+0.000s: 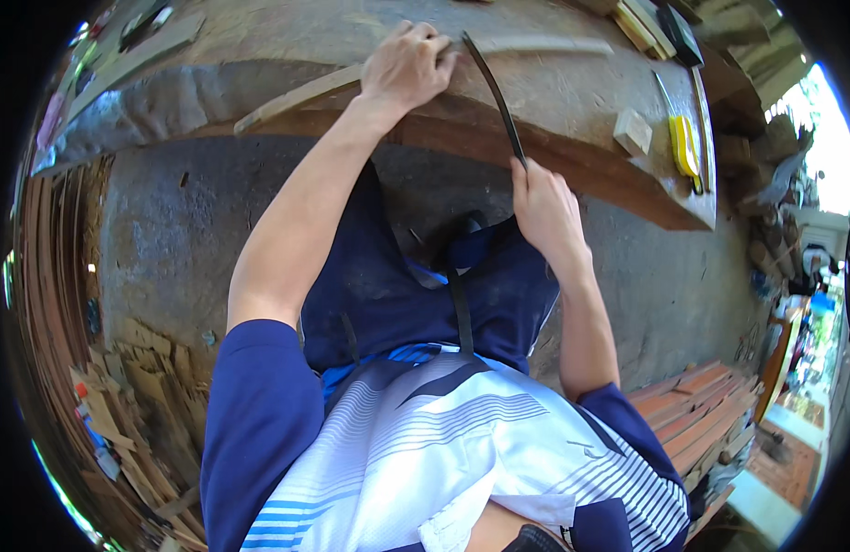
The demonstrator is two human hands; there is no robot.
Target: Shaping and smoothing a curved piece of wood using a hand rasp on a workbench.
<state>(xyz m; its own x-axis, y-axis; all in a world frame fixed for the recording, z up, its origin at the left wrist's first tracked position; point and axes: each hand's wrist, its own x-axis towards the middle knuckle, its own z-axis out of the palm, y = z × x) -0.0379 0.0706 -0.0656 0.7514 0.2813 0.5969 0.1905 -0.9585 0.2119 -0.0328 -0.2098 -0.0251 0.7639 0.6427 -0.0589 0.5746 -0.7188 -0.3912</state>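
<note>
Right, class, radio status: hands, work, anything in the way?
Left hand closed over wood strip; right hand gripping dark tool; pale block and yellow-handled tool off right, clear of both hands.

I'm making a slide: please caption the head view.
Left hand on a wooden strip at a workbench, right hand holding a long, dark tool.

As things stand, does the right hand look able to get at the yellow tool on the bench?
Probably not until it is freed: the right hand grips a thin dark tool. Otherwise the way looks open; the yellow tool lies uncovered on the bench, a pale block to its left.
</note>
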